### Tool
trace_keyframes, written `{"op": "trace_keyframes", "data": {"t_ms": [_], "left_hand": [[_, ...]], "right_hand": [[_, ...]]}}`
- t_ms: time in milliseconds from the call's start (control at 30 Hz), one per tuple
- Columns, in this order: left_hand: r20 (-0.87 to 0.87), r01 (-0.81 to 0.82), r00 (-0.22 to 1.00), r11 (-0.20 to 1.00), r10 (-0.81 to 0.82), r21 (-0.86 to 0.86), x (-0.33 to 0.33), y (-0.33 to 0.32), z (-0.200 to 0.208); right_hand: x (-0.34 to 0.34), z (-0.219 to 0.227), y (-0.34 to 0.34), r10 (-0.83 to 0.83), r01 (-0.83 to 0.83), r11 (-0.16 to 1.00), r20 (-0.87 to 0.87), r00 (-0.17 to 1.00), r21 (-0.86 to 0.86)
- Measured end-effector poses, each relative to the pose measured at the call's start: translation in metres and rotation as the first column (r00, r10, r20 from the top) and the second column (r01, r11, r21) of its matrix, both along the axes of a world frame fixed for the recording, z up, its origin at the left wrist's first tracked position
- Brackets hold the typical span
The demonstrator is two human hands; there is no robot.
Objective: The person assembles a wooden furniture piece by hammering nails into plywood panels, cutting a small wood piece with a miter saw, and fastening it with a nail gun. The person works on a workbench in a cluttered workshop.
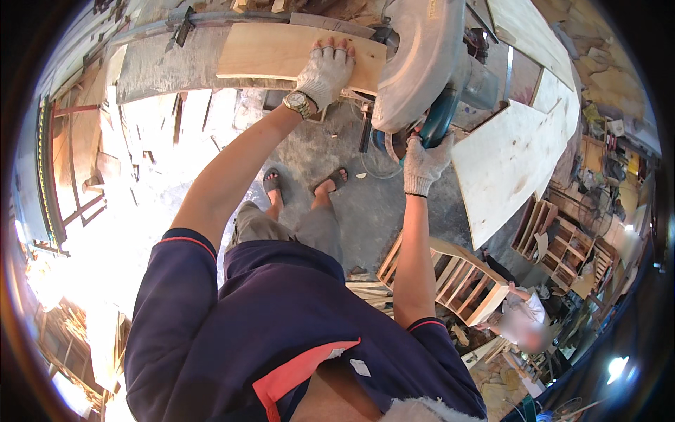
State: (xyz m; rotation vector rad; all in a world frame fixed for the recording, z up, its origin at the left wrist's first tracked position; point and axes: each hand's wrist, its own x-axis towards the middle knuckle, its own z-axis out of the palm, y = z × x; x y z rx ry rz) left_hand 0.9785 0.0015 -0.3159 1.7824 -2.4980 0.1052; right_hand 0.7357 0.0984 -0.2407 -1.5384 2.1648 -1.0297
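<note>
My left hand [327, 72], in a pale knit glove with bare fingertips, lies flat on a light wooden board [264, 53]. Its fingers stretch over the board towards the far side. The board lies lengthwise on the saw bench [156, 65], and its right end runs up to a miter saw [415, 60] with a large grey guard. My right hand [427, 165], gloved the same way, is closed round the saw's teal-and-black handle [440, 118]. The guard hides the blade and the place where it meets the board.
Large pale plywood sheets [513, 158] stand to the right of the saw. Slatted wooden frames [460, 278] sit on the floor at lower right, near another person [524, 316]. A thin cable [376, 172] hangs below the saw. My sandalled feet [330, 181] are on the concrete floor.
</note>
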Motion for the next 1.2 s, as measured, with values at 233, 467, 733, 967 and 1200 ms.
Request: {"op": "trace_keyframes", "data": {"t_ms": [233,467,733,967,1200], "left_hand": [[-0.041,0.024,0.999,0.999,-0.023,0.021,0.002,-0.004,0.002],[0.002,0.118,0.993,0.982,-0.119,-0.147,0.008,-0.013,-0.011],[-0.198,0.244,0.952,0.969,-0.234,0.030,0.031,0.044,0.057],[-0.688,-0.050,0.557,0.845,0.466,0.532,0.050,0.244,0.108],[-0.894,0.132,0.432,0.972,0.120,0.194,-0.079,0.293,0.064]], "right_hand": [[0.013,0.028,-0.003,-0.075,0.090,0.986,-0.109,0.991,0.139],[-0.003,0.147,-0.039,0.178,-0.158,0.980,-0.174,0.969,0.121],[-0.002,0.238,-0.119,0.153,-0.223,0.969,-0.444,0.883,-0.109],[-0.041,0.097,0.017,0.422,-0.179,0.843,0.419,0.804,-0.507],[-0.144,-0.004,0.259,0.219,-0.236,0.971,0.502,0.837,-0.030]]}}
